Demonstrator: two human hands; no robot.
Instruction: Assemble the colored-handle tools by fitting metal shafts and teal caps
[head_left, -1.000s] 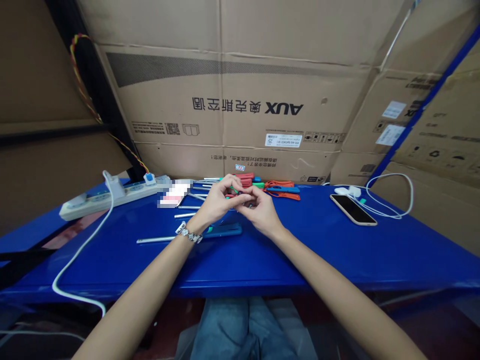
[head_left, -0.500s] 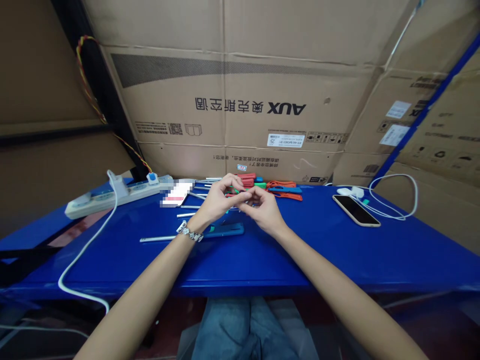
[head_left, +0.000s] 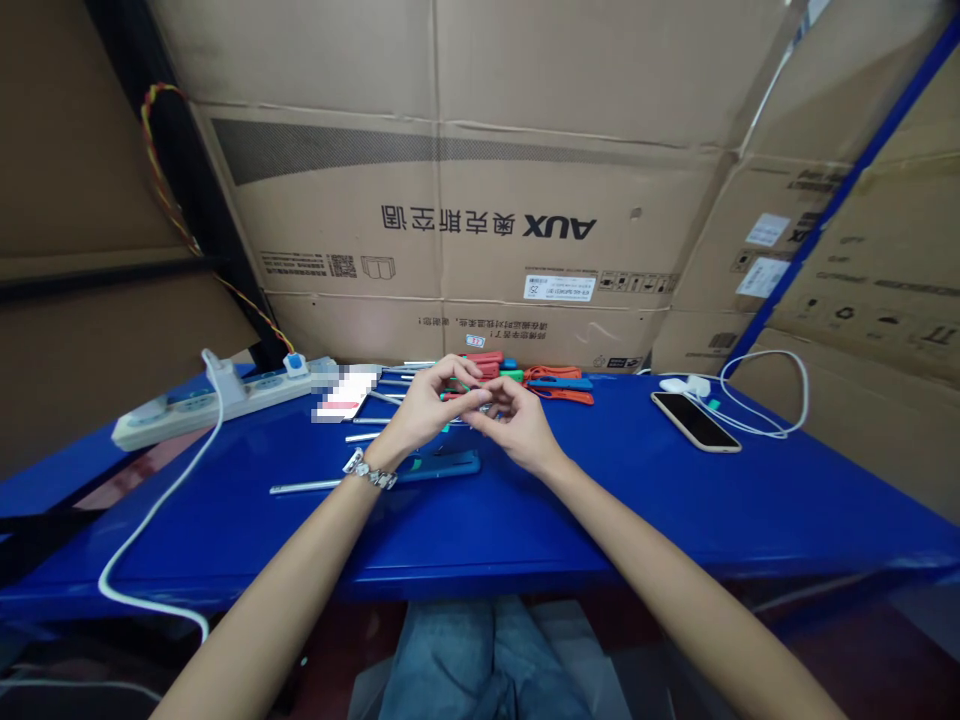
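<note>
Stacked cardboard cartons (head_left: 480,220) wall off the far side, the middle one printed upside down. In front of them runs the blue worktop (head_left: 637,500). A white power strip (head_left: 187,405) lies at the far left, and its white cable (head_left: 161,500) loops over the near edge. A phone (head_left: 695,421) lies face up at the far right, beside a coiled charger lead (head_left: 780,400).

Towards the middle, a teal-handled screwdriver (head_left: 442,465) lies across the worktop just on the near side of the hands. Loose metal shafts (head_left: 375,415) are scattered to the left, and a cluster of red, green and blue handles (head_left: 559,384) sits at the far edge.

The left hand (head_left: 424,405), with a wristwatch (head_left: 367,470) on its wrist, and the right hand (head_left: 517,425) meet above the middle of the worktop. Both have their fingers curled in, and their fingertips pinch a small part (head_left: 476,405) between them. It is too small to name, and it is held clear of the surface.

It looks like close fitting work at the fingertips. Any further move would call for a steady pinch and a fine twist or push. The screwdriver below and the shafts close by on the left leave little free room to set anything down.
</note>
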